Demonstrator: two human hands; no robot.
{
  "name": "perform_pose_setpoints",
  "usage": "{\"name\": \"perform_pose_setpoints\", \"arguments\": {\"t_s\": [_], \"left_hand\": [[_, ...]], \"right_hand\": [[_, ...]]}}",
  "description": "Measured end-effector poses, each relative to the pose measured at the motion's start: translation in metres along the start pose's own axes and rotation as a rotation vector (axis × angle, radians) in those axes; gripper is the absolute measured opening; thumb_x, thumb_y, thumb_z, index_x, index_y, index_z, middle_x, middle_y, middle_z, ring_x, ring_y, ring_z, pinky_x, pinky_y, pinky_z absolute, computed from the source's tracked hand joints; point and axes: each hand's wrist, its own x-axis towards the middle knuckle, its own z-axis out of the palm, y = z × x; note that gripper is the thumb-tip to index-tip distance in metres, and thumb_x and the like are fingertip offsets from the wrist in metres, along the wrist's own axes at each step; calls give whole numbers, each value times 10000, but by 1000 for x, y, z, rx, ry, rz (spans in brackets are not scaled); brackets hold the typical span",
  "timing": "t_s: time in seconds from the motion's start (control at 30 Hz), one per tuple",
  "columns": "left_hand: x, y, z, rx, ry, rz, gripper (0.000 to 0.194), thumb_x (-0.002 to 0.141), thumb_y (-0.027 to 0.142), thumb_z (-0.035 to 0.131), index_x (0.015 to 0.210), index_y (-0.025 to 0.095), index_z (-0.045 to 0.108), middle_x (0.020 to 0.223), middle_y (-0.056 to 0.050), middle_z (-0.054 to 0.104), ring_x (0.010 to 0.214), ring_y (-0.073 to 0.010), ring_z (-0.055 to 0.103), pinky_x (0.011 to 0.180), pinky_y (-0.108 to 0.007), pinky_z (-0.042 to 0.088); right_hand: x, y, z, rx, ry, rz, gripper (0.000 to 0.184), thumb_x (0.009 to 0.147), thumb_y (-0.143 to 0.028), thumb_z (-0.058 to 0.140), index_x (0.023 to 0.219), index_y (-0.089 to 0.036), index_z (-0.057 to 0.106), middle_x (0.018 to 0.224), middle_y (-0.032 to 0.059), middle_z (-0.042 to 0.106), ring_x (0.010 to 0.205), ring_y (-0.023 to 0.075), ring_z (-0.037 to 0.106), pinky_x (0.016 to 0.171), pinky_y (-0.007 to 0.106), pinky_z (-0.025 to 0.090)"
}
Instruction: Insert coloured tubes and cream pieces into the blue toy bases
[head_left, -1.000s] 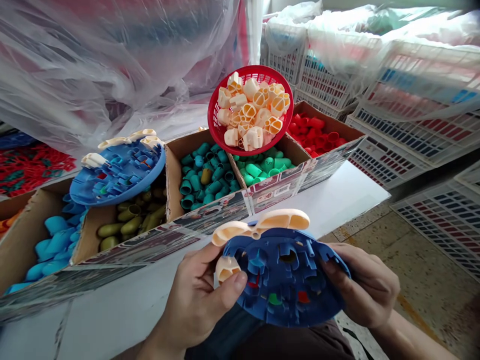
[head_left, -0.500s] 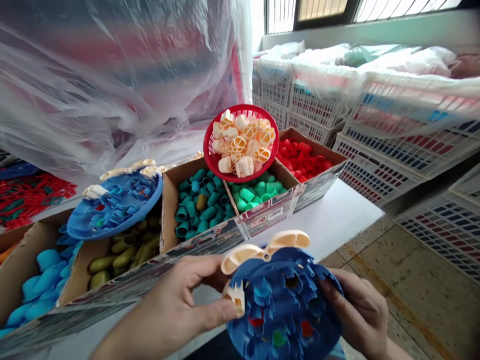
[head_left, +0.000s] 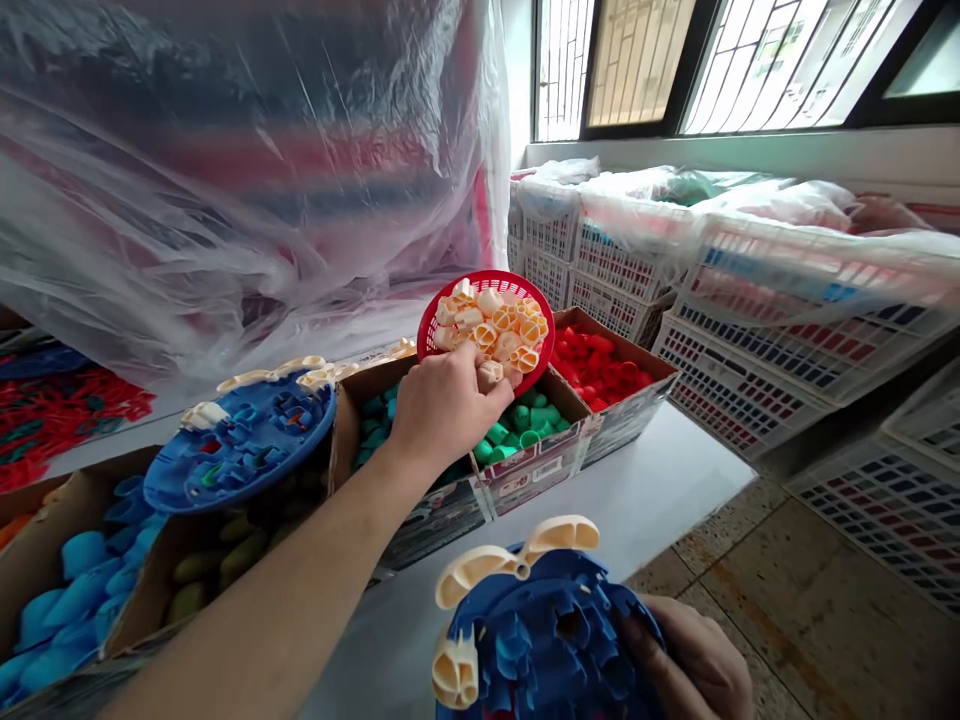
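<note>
My left hand (head_left: 450, 395) reaches over the boxes into a red plastic basket (head_left: 551, 350) heaped with hollow cream plastic pieces (head_left: 506, 320). Its thumb and fingers close around one cream piece (head_left: 490, 374) at the basket's near side. Low in front of me, my right hand (head_left: 690, 655) grips the right edge of a round blue plastic shell (head_left: 555, 640), whose inside with its many upright ribs faces me. A curved cream double-lobed part (head_left: 517, 560) sits along the shell's top edge. Another cream piece (head_left: 456, 670) is on its left side.
A second blue shell (head_left: 240, 440) with cream parts rests across the cardboard boxes. Their compartments hold light-blue (head_left: 82, 580), olive (head_left: 247, 555), green (head_left: 525, 425) and red pieces (head_left: 600, 365). White crates (head_left: 810, 270) stand stacked at right; plastic sheeting (head_left: 262, 180) hangs behind.
My left hand has left the blue shell's left side, where a cream piece now sits, and moved up and forward into the red basket. My right hand still holds the shell, slightly lower.
</note>
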Motion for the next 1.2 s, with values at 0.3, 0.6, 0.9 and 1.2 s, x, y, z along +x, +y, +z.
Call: {"name": "perform_pose_setpoints", "arguments": {"t_s": [0.3, 0.6, 0.9, 1.2], "left_hand": [[-64, 18, -47, -416, -78, 383, 195, 914, 328, 706, 1081, 228, 698, 907, 5, 726, 762, -151, 686, 699, -257, 550], [-134, 41, -33, 121, -392, 892, 239, 736, 21, 485, 708, 212, 626, 669, -53, 534, 588, -235, 493, 557, -407, 408], [-174, 13, -18, 152, -595, 801, 131, 798, 96, 574, 779, 196, 657, 723, -53, 550, 644, -247, 487, 585, -403, 350], [-159, -17, -33, -266, -934, 408, 118, 872, 260, 735, 832, 231, 628, 919, 3, 701, 832, -202, 649, 760, -311, 435]], "right_hand": [[16, -11, 3, 75, -109, -131, 171, 943, -193, 631, 993, -229, 791, 731, 19, 776, 607, 147, 747, 615, 159, 586], [6, -17, 25, 306, -339, -220, 261, 1044, -335, 489, 1120, -235, 719, 575, -14, 623, 447, 146, 567, 488, 254, 476], [-22, -7, 28, 223, -487, -170, 237, 998, -288, 505, 952, -181, 712, 520, -16, 570, 426, 139, 496, 450, 262, 386], [-20, -8, 35, 286, -631, -190, 183, 958, -197, 518, 1008, -135, 683, 527, -32, 555, 409, 129, 475, 448, 269, 343]]}}
